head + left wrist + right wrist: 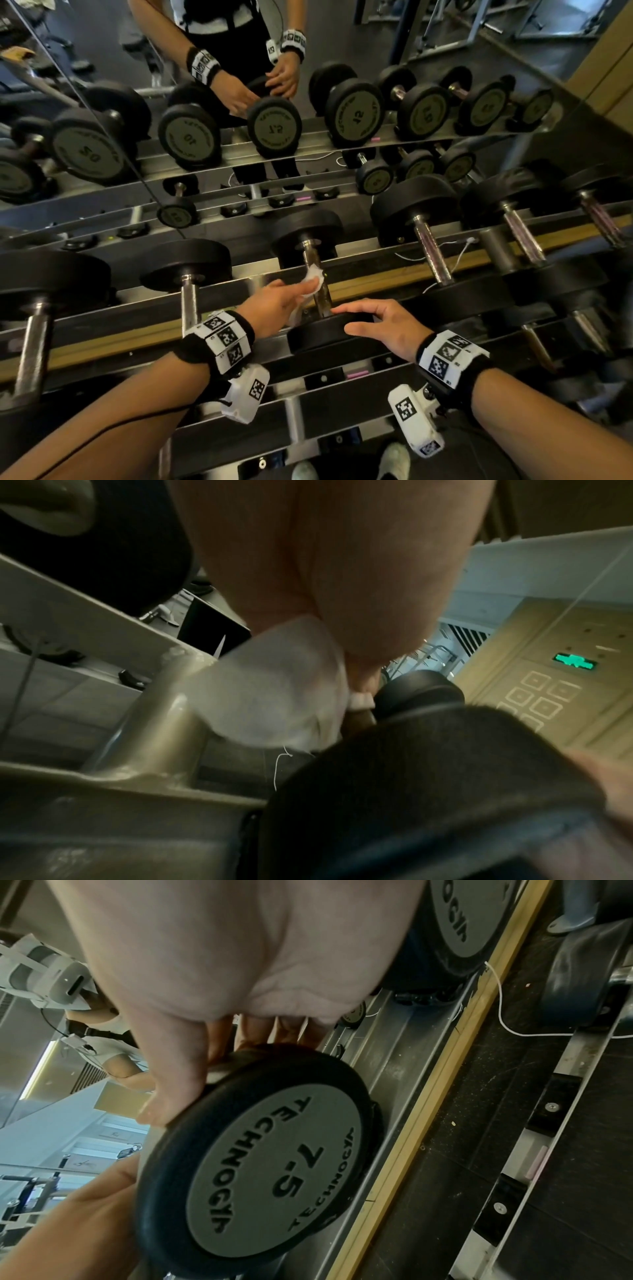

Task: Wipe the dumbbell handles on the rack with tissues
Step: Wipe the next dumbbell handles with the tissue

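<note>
A gym: black rubber-headed dumbbells with steel handles (431,250) lie in rows on a tiered grey metal rack (219,294), and behind the rack a wall mirror (239,51) reflects grey weight-machine frames (462,31).

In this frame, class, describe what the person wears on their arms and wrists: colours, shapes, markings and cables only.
Both forearms are bare, with no sleeves. The left hand and right hand each have a black wristband carrying white blocks printed with black square-pattern markers. Under each wrist hangs a white boxy camera unit bearing the same markers. A thin black cable runs along the left forearm.
</note>
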A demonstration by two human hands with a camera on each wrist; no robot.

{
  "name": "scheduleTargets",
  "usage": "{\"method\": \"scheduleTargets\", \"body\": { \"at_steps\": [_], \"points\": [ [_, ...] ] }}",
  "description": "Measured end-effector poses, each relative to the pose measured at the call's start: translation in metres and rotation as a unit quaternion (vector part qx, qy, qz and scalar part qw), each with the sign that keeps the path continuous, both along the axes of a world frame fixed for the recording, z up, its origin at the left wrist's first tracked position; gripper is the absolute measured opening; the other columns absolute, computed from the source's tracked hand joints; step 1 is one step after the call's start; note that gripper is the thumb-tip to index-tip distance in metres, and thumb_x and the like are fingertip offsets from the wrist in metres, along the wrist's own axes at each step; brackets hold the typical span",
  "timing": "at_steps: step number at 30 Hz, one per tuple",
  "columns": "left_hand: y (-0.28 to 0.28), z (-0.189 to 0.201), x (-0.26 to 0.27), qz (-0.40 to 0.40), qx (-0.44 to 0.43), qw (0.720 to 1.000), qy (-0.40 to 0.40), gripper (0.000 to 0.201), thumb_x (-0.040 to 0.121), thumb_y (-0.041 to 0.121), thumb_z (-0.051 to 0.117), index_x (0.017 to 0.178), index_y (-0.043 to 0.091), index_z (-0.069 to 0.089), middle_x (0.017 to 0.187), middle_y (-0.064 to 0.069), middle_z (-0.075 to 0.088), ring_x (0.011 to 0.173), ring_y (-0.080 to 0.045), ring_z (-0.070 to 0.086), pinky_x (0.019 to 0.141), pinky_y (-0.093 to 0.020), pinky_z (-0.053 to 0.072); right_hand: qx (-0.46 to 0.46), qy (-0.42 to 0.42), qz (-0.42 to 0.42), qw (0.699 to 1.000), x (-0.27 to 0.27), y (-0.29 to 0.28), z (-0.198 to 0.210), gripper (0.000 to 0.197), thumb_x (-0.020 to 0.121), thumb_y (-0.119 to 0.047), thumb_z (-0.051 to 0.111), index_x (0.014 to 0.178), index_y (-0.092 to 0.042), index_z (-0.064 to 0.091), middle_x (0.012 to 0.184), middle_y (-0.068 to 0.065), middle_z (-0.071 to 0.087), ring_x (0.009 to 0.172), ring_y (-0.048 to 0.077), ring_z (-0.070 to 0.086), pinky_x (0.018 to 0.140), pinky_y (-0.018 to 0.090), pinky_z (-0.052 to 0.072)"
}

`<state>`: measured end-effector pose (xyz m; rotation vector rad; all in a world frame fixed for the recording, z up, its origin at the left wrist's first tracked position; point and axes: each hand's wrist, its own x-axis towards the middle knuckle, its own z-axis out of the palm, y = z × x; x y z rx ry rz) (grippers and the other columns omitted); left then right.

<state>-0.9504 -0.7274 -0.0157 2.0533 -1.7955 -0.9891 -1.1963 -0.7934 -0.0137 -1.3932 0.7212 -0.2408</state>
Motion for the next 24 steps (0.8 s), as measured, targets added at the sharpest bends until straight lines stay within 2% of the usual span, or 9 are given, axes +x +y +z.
{"method": "scheduleTargets", "body": {
  "at_steps": [3, 6, 8, 10, 12, 14, 17, 20, 24],
  "points": [
    [0.002, 0.013, 0.010, -0.005, 0.086, 0.987, 0.135, 0.039, 0.104, 0.015, 0.040, 0.138, 0.029, 0.053, 0.132, -0.009, 0.059, 0.114, -0.023, 0.058, 0.103, -0.035, 0.045, -0.004, -0.003, -0.001, 1.000, 0.000, 0.000, -0.001, 0.032, 0.089, -0.018, 0.070, 0.119, -0.028, 0.070, 0.118, -0.012, 0.070, 0.110, 0.002, 0.064, 0.083, 0.008, 0.048],
    [-0.007, 0.032, 0.023, 0.088, 0.061, 0.966, 0.234, 0.033, 0.104, 0.012, 0.041, 0.130, 0.019, 0.060, 0.117, -0.005, 0.066, 0.102, -0.019, 0.064, 0.085, -0.024, 0.051, 0.004, -0.005, -0.001, 1.000, 0.000, -0.001, -0.002, 0.032, 0.089, -0.018, 0.070, 0.119, -0.029, 0.070, 0.118, -0.009, 0.070, 0.110, 0.005, 0.065, 0.085, 0.012, 0.050],
    [-0.019, 0.043, 0.029, 0.184, 0.030, 0.946, 0.264, 0.030, 0.103, 0.017, 0.042, 0.123, 0.023, 0.063, 0.111, -0.006, 0.069, 0.098, -0.021, 0.068, 0.087, -0.033, 0.054, 0.008, -0.005, 0.000, 1.000, 0.000, -0.001, -0.002, 0.032, 0.089, -0.017, 0.070, 0.119, -0.029, 0.070, 0.118, -0.009, 0.070, 0.111, 0.006, 0.065, 0.085, 0.013, 0.051],
    [-0.030, 0.052, 0.031, 0.220, -0.005, 0.929, 0.297, 0.029, 0.104, 0.016, 0.041, 0.116, 0.027, 0.065, 0.115, -0.012, 0.068, 0.098, -0.024, 0.067, 0.092, -0.040, 0.053, 0.005, -0.002, 0.002, 1.000, -0.001, -0.001, -0.002, 0.032, 0.089, -0.019, 0.070, 0.118, -0.032, 0.070, 0.117, -0.012, 0.070, 0.110, 0.004, 0.065, 0.085, 0.012, 0.050],
    [-0.038, 0.053, 0.027, 0.169, -0.030, 0.954, 0.246, 0.031, 0.105, 0.016, 0.040, 0.120, 0.031, 0.062, 0.123, -0.010, 0.065, 0.107, -0.025, 0.064, 0.101, -0.046, 0.049, -0.001, 0.001, 0.002, 1.000, -0.001, -0.001, -0.002, 0.032, 0.089, -0.020, 0.070, 0.118, -0.033, 0.070, 0.117, -0.014, 0.070, 0.110, 0.002, 0.064, 0.084, 0.009, 0.049],
    [-0.041, 0.043, 0.018, 0.072, 0.000, 0.995, 0.075, 0.035, 0.106, 0.025, 0.036, 0.132, 0.044, 0.052, 0.131, -0.002, 0.060, 0.118, -0.024, 0.058, 0.108, -0.050, 0.039, -0.001, 0.001, 0.001, 1.000, -0.001, -0.001, -0.002, 0.032, 0.089, -0.019, 0.070, 0.119, -0.031, 0.070, 0.117, -0.014, 0.070, 0.110, 0.001, 0.064, 0.083, 0.008, 0.049],
    [-0.037, 0.024, 0.004, -0.014, 0.024, 0.992, -0.126, 0.042, 0.107, 0.032, 0.027, 0.142, 0.055, 0.034, 0.141, 0.007, 0.053, 0.127, -0.021, 0.048, 0.109, -0.042, 0.025, -0.004, 0.004, 0.000, 1.000, -0.001, -0.001, -0.004, 0.032, 0.088, -0.021, 0.070, 0.118, -0.032, 0.070, 0.118, -0.014, 0.070, 0.111, 0.001, 0.064, 0.088, 0.015, 0.051],
    [-0.028, 0.012, 0.003, -0.061, 0.015, 0.987, -0.147, 0.045, 0.106, 0.032, 0.027, 0.143, 0.057, 0.027, 0.141, 0.011, 0.053, 0.127, -0.017, 0.046, 0.104, -0.042, 0.021, -0.002, 0.005, 0.000, 1.000, -0.001, -0.003, -0.007, 0.032, 0.088, -0.021, 0.071, 0.117, -0.034, 0.070, 0.120, -0.013, 0.069, 0.114, 0.005, 0.064, 0.094, 0.024, 0.052],
    [-0.014, 0.006, 0.002, -0.078, 0.019, 0.987, -0.139, 0.046, 0.106, 0.034, 0.028, 0.144, 0.059, 0.022, 0.137, 0.009, 0.056, 0.126, -0.020, 0.045, 0.106, -0.045, 0.018, -0.010, 0.001, 0.006, 1.000, -0.001, -0.002, -0.006, 0.032, 0.088, -0.022, 0.070, 0.117, -0.035, 0.070, 0.118, -0.014, 0.069, 0.113, 0.003, 0.063, 0.089, 0.016, 0.052]
  ]
}}
